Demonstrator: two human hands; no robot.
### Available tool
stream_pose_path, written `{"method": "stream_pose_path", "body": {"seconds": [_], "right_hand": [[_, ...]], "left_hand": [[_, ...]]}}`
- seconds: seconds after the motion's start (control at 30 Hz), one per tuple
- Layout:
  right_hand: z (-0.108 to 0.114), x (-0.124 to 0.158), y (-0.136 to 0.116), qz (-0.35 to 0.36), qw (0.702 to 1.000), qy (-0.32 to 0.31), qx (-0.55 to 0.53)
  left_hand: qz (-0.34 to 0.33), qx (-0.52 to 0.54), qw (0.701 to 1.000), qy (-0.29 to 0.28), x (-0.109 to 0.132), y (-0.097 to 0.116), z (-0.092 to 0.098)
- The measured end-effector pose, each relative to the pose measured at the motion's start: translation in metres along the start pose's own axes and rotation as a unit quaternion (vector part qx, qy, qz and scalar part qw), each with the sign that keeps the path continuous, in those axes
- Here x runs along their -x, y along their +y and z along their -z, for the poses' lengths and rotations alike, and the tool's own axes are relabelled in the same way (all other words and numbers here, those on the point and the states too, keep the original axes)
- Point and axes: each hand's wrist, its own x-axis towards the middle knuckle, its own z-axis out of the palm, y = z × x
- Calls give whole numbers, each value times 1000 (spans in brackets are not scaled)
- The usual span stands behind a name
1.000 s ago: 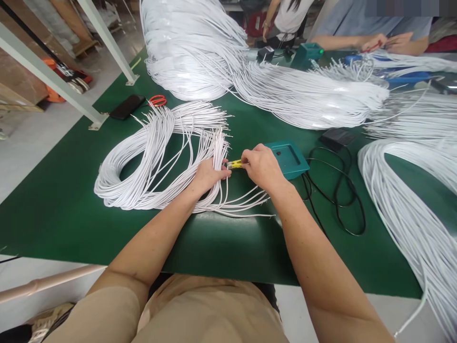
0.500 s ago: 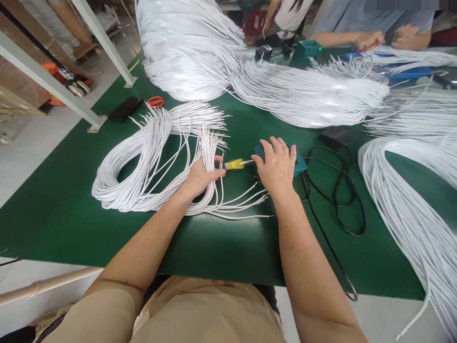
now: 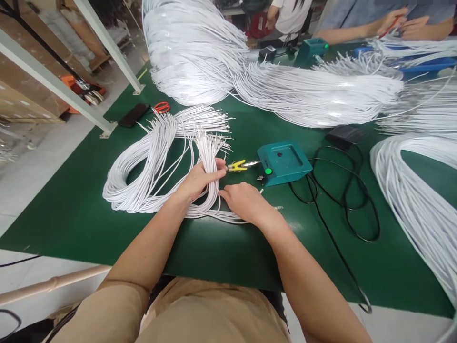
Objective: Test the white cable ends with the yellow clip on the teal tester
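Note:
My left hand [image 3: 200,180] is closed around an upright bunch of white wires [image 3: 211,147], their ends sticking up above the thumb. Its fingertips are close to a yellow clip [image 3: 237,166] on a metal lead from a teal box [image 3: 285,164] with a lit green button. Whether they touch the clip, I cannot tell. Just below and right of the bunch, my right hand [image 3: 246,202] has its fingers curled in a pinch on a single white wire. More wires run under this hand. A looped coil of white wires [image 3: 121,190] lies to the left, joined to the bunch.
Large white wire bundles [image 3: 193,52] lie along the back, another [image 3: 414,190] at the right. A black cord [image 3: 335,238] loops beside the box. A phone [image 3: 134,115] and red-handled scissors [image 3: 162,107] lie near a metal post [image 3: 107,125]. A co-worker's hands [image 3: 403,26] work across the table.
My right hand has left the top of the teal box and moved down-left to the wires beside the bunch, uncovering the box and its green button. My left hand still grips the bunch.

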Motion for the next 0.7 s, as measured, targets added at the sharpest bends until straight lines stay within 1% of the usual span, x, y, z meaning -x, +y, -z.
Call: {"method": "stream_pose_path", "body": {"seconds": [0.07, 0.13, 0.2, 0.3, 0.47, 0.6, 0.7], "right_hand": [[3, -2, 4, -7, 997, -16, -79], [5, -5, 6, 12, 989, 3, -147], [5, -7, 8, 27, 982, 23, -183], [6, -8, 12, 11, 980, 13, -200], [9, -8, 18, -13, 971, -31, -237], [10, -7, 17, -16, 967, -39, -253], [11, -7, 17, -3, 962, -58, -265]], "left_hand": [[16, 2, 1000, -15, 1, 2, 1], [24, 6, 999, -30, 1, 4, 2], [30, 14, 999, -42, 2, 5, 3], [33, 18, 999, -37, 1, 6, 5], [22, 48, 999, 8, -1, 6, 7], [34, 70, 997, 20, -1, 5, 1], [22, 69, 997, 35, -1, 3, -4]]}}
